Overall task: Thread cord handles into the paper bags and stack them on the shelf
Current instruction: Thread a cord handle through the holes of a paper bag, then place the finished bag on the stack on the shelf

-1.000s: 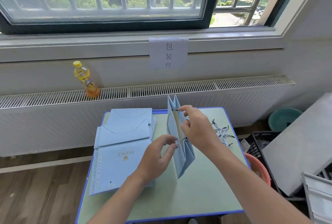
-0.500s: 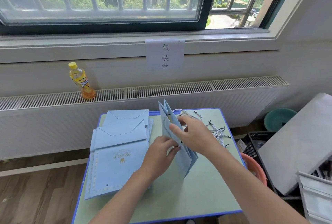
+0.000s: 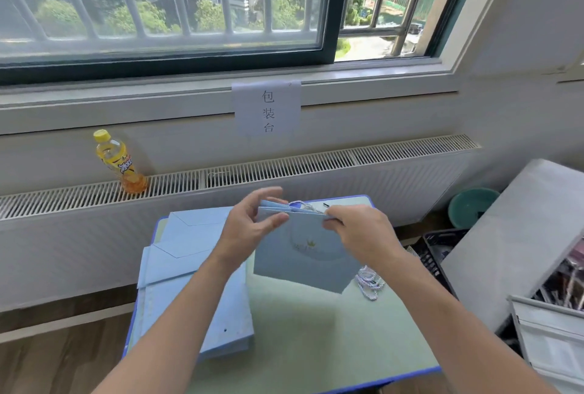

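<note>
A stack [image 3: 196,283] of flat blue bags lay at the worktop's [image 3: 316,340] left. The left hand [image 3: 249,229] pinched one bag [image 3: 303,254] held above the worktop, the right hand [image 3: 360,235] gripping its top edge beside a cord [image 3: 305,206]. Loose cords [image 3: 368,283] lay right. Threading seemed underway; next likely pulling the cord through.

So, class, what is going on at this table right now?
A person holds a light blue paper bag up over the table. The left hand pinches its top edge; the right hand grips the top where a cord handle shows. Flat bags lie stacked on the left, loose cords on the right.
</note>
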The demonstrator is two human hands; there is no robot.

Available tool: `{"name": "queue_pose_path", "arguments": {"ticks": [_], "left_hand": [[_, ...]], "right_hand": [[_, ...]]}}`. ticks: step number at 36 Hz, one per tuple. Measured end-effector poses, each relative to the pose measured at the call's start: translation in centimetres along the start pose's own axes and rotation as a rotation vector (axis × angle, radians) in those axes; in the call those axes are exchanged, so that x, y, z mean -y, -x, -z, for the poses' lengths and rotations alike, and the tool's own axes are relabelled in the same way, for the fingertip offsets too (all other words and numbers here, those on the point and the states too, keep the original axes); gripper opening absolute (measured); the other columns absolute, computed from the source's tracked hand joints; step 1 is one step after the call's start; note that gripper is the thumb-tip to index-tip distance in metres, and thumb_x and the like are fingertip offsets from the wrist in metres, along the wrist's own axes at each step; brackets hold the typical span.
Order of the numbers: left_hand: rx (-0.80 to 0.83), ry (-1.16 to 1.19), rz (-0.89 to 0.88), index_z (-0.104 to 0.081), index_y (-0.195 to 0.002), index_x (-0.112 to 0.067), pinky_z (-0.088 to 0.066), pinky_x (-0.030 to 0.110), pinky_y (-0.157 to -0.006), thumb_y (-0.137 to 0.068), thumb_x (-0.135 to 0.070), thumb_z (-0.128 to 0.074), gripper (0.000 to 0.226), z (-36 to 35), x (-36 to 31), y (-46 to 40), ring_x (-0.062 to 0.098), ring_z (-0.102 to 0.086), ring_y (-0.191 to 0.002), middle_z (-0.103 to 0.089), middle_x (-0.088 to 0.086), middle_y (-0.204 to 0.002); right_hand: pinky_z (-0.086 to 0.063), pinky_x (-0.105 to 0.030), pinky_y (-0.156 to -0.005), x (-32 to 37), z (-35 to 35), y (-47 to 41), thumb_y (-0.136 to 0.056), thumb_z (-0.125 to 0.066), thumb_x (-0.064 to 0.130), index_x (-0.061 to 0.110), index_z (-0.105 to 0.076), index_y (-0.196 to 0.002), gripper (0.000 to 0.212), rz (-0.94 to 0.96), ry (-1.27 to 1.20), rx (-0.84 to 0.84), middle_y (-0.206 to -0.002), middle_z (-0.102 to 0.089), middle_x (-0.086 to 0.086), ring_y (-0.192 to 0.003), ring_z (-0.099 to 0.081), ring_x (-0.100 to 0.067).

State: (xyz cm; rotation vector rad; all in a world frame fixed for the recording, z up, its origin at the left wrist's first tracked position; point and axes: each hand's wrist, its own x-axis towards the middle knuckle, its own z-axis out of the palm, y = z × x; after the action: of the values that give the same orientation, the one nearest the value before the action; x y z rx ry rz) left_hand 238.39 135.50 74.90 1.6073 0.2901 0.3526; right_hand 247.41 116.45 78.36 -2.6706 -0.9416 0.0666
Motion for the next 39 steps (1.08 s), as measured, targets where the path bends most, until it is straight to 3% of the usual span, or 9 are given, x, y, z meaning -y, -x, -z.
{"name": "queue_pose_path", "arguments": {"ticks": [4, 9, 13, 17, 22, 28, 31, 35, 39], "left_hand": [[-0.107, 0.066, 0.037, -0.067, -0.084, -0.011, -0.051, 0.022, -0.055, -0.082, -0.002, -0.073, 0.011, -1.9, -0.9, 0.0, 0.01, -0.061, -0.06, -0.069, -0.004, -0.067], [-0.31, 0.109, 0.063, -0.064, -0.081, -0.01, -0.048, 0.02, -0.055, -0.085, -0.003, -0.07, 0.011, -3.0, 0.5, 0.3, 0.007, -0.059, -0.06, -0.065, -0.003, -0.069], [-0.317, 0.1, 0.138, -0.065, -0.092, -0.016, -0.052, 0.023, -0.06, -0.084, -0.01, -0.074, 0.013, -3.1, 1.7, 0.8, 0.009, -0.062, -0.068, -0.068, 0.0, -0.081], [-0.336, 0.081, 0.289, -0.063, -0.094, -0.015, -0.053, 0.031, -0.065, -0.085, -0.011, -0.074, 0.015, -3.7, 3.6, 1.4, 0.02, -0.064, -0.077, -0.07, 0.008, -0.09], [-0.463, 0.203, 0.336, -0.061, -0.096, -0.01, -0.052, 0.024, -0.06, -0.087, -0.007, -0.07, 0.013, -4.1, 5.8, 1.2, 0.023, -0.061, -0.079, -0.067, 0.007, -0.088], [-0.59, -0.304, 0.283, -0.034, -0.144, -0.021, -0.032, 0.027, -0.108, -0.088, -0.013, -0.068, 0.066, -6.3, 9.6, 1.8, 0.015, -0.037, -0.134, -0.041, 0.001, -0.144], [-0.426, -0.714, 0.131, -0.039, -0.143, -0.009, -0.026, 0.028, -0.112, -0.088, -0.006, -0.059, 0.059, -8.7, 12.3, 5.0, 0.027, -0.036, -0.135, -0.039, 0.011, -0.146], [-0.028, -1.102, 0.149, -0.045, -0.133, -0.015, -0.047, 0.056, -0.098, -0.083, -0.029, -0.042, 0.052, -12.1, 17.8, 11.0, 0.035, -0.044, -0.13, -0.047, 0.014, -0.139], [0.149, -1.265, 0.205, -0.045, -0.138, -0.019, -0.027, 0.056, -0.105, -0.088, -0.038, -0.039, 0.054, -12.5, 21.2, 14.2, 0.034, -0.036, -0.135, -0.042, 0.012, -0.146]], "right_hand": [[-0.04, -0.033, -0.073, -1.4, 0.7, -0.3, -0.096, -0.055, 0.04, 0.016, -0.057, -0.09, 0.025, -0.009, -0.065, -0.004, -0.083, -0.061, 0.0, -0.084, -0.049, -0.021], [-0.026, -0.03, -0.072, -3.7, 0.6, -0.8, -0.091, -0.061, 0.046, 0.02, -0.062, -0.103, 0.028, 0.044, -0.045, -0.103, -0.093, -0.063, 0.006, -0.096, -0.049, -0.02], [-0.032, -0.03, -0.064, -5.3, -0.7, -1.3, -0.087, -0.071, 0.033, 0.007, -0.062, -0.087, 0.027, -0.017, -0.331, -0.046, -0.072, -0.056, 0.005, -0.077, -0.05, -0.02], [-0.045, -0.021, -0.081, -6.6, -3.4, -1.8, -0.081, -0.079, 0.026, 0.016, -0.066, -0.103, 0.027, -0.097, -0.631, -0.06, -0.094, -0.063, 0.008, -0.091, -0.057, -0.009], [-0.049, -0.017, -0.076, -7.8, -7.7, -0.4, -0.088, -0.071, 0.027, 0.029, -0.051, -0.12, 0.038, -0.289, -0.995, 0.054, -0.104, -0.063, 0.013, -0.096, -0.063, -0.003], [-0.041, -0.008, -0.06, -10.0, -14.0, 2.0, -0.096, -0.057, 0.011, 0.019, -0.049, -0.104, 0.014, -0.334, -0.86, 0.14, -0.093, -0.059, 0.015, -0.085, -0.06, -0.014], [-0.042, -0.013, -0.07, -10.2, -16.5, 1.7, -0.095, -0.059, 0.013, 0.016, -0.051, -0.111, 0.018, -0.345, -0.804, 0.142, -0.101, -0.061, 0.007, -0.098, -0.06, -0.021], [-0.028, -0.025, -0.108, -10.3, -19.5, 0.9, -0.091, -0.061, 0.008, 0.011, -0.03, -0.149, 0.066, -0.299, -0.628, 0.107, -0.14, -0.037, -0.01, -0.129, -0.035, -0.018], [-0.041, -0.043, -0.107, -11.1, -21.6, 2.8, -0.081, -0.068, 0.005, 0.007, -0.041, -0.142, 0.066, 0.029, -0.234, 0.0, -0.145, -0.039, -0.02, -0.133, -0.031, -0.027]]}}
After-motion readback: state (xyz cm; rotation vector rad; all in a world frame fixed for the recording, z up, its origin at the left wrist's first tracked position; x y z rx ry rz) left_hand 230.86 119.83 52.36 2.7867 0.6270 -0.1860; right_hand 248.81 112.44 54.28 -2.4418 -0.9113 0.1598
